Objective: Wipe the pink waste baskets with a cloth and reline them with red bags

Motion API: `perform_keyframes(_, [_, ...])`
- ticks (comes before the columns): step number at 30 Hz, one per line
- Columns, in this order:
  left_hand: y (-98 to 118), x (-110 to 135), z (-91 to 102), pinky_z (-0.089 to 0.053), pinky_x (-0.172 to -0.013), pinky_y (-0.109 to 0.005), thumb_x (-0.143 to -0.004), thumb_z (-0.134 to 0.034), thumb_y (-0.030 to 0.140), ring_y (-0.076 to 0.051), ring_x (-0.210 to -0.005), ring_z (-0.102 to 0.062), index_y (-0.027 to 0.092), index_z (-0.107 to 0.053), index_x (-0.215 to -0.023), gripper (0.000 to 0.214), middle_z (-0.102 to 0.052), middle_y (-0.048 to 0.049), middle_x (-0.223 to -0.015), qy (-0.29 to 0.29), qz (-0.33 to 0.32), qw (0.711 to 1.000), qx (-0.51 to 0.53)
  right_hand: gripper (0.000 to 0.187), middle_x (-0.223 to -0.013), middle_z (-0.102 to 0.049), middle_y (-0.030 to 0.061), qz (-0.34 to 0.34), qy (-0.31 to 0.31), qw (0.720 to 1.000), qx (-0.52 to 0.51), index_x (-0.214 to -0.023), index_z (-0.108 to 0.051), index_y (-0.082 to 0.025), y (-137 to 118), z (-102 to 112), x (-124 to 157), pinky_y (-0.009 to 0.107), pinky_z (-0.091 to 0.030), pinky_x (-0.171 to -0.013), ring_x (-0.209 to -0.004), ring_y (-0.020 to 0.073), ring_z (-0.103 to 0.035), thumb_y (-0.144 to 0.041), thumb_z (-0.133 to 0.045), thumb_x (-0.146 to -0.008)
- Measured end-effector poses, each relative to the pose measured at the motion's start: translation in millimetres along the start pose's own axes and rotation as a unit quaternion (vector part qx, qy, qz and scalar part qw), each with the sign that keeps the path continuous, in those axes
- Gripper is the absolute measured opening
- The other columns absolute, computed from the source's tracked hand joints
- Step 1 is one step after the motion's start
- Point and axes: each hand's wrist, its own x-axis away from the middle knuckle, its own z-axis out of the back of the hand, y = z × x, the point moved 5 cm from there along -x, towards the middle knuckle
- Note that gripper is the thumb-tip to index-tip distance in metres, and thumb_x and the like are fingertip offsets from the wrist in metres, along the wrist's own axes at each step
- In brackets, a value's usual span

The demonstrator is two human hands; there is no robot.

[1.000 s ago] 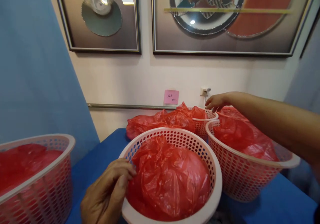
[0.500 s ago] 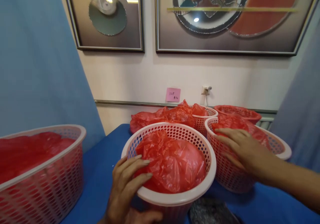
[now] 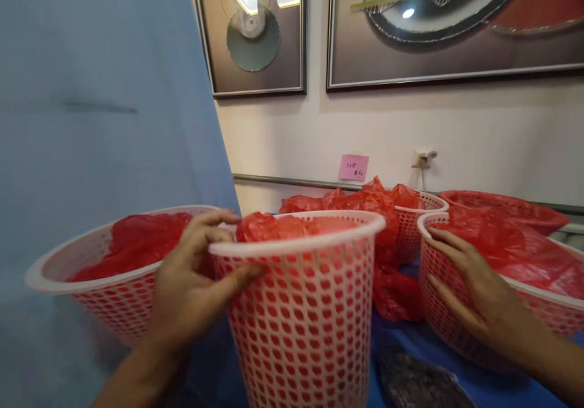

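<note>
The middle basket (image 3: 301, 311), lined with a red plastic bag (image 3: 283, 225), sits front and centre, its base out of view. The left hand (image 3: 191, 286) clamps its rim, fingers hooked over the top and thumb pressed on the mesh wall. Gripped on one side like that it could tip, I'd say, so a level wrist matters. The right hand (image 3: 474, 292) lies spread flat on the neighbouring basket (image 3: 556, 320), over the blue table (image 3: 401, 335).

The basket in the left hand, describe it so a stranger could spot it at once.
Below the framed pictures, several pink perforated baskets holding red plastic cluster over a blue table. It is the nearest basket, in the middle. Only its rim is pinched by the left hand.
</note>
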Motion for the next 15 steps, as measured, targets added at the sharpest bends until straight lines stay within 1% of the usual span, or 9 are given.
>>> perform_keyframes(2, [-1,-21,1.7,-0.053,-0.096,-0.043,-0.075,-0.083,0.046,-0.026,-0.110,-0.064,0.023,-0.058,-0.081,0.034,-0.065,-0.0039,-0.117,0.032,0.001,0.999,-0.043,0.051,-0.159,-0.040,0.0106,-0.022,-0.005,0.999,-0.027,-0.149,-0.043,-0.030,-1,-17,9,0.059,-0.044,-0.117,-0.145,0.0331,-0.044,-0.031,-0.051,-0.098])
perform_keyframes(3, [-1,-30,-2.3,-0.051,-0.098,-0.045,-0.074,-0.084,0.045,-0.026,-0.109,-0.064,0.022,-0.058,-0.081,0.035,-0.066,-0.0045,-0.116,0.042,-0.011,0.996,-0.072,0.047,-0.159,-0.041,0.0103,-0.032,-0.014,0.999,-0.042,-0.145,-0.046,-0.030,-4,-28,17,0.060,-0.044,-0.116,-0.145,0.0327,-0.044,-0.031,-0.050,-0.099])
perform_keyframes(5, [0,-45,-19.1,-0.047,-0.102,-0.050,-0.075,-0.084,0.042,-0.029,-0.110,-0.063,0.022,-0.057,-0.081,0.033,-0.067,-0.0064,-0.114,0.055,-0.043,0.988,-0.140,0.042,-0.157,-0.044,0.0102,-0.049,-0.043,0.995,-0.071,-0.140,-0.052,-0.030,-13,-54,38,0.059,-0.047,-0.114,-0.144,0.0320,-0.047,-0.031,-0.050,-0.099])
perform_keyframes(7, [-6,-55,-42.3,-0.041,-0.105,-0.053,-0.078,-0.082,0.039,-0.031,-0.112,-0.061,0.022,-0.057,-0.082,0.030,-0.069,-0.0085,-0.115,0.068,-0.065,0.974,-0.206,0.040,-0.155,-0.048,0.0098,-0.065,-0.077,0.990,-0.098,-0.137,-0.057,-0.030,-25,-83,63,0.057,-0.051,-0.110,-0.141,0.0315,-0.051,-0.031,-0.052,-0.098])
perform_keyframes(9, [-20,-63,-65.9,-0.036,-0.108,-0.055,-0.082,-0.078,0.038,-0.033,-0.116,-0.058,0.022,-0.059,-0.086,0.025,-0.069,-0.0102,-0.118,0.084,-0.068,0.960,-0.258,0.037,-0.152,-0.052,0.0091,-0.081,-0.101,0.984,-0.121,-0.132,-0.062,-0.031,-35,-108,87,0.054,-0.054,-0.107,-0.138,0.0312,-0.055,-0.030,-0.054,-0.096])
perform_keyframes(11, [-38,-72,-87.7,-0.032,-0.109,-0.055,-0.084,-0.075,0.037,-0.035,-0.118,-0.055,0.021,-0.061,-0.092,0.022,-0.069,-0.0118,-0.122,0.085,-0.071,0.948,-0.300,0.036,-0.149,-0.057,0.0093,-0.096,-0.116,0.979,-0.138,-0.128,-0.066,-0.031,-39,-128,107,0.052,-0.057,-0.104,-0.134,0.0309,-0.058,-0.029,-0.054,-0.094])
perform_keyframes(13, [-57,-83,-106.9,-0.029,-0.109,-0.055,-0.087,-0.071,0.034,-0.036,-0.122,-0.052,0.020,-0.063,-0.097,0.019,-0.068,-0.0129,-0.124,0.067,-0.075,0.939,-0.328,0.035,-0.143,-0.062,0.0109,-0.108,-0.125,0.975,-0.150,-0.124,-0.070,-0.030,-38,-142,121,0.051,-0.059,-0.100,-0.128,0.0308,-0.064,-0.029,-0.054,-0.093])
perform_keyframes(15, [-76,-96,-122.9,-0.025,-0.110,-0.056,-0.089,-0.067,0.031,-0.038,-0.127,-0.049,0.020,-0.065,-0.101,0.016,-0.067,-0.0138,-0.127,0.044,-0.075,0.934,-0.345,0.032,-0.135,-0.068,0.0123,-0.118,-0.126,0.972,-0.161,-0.118,-0.073,-0.028,-35,-151,130,0.048,-0.062,-0.094,-0.120,0.0304,-0.069,-0.029,-0.054,-0.092])
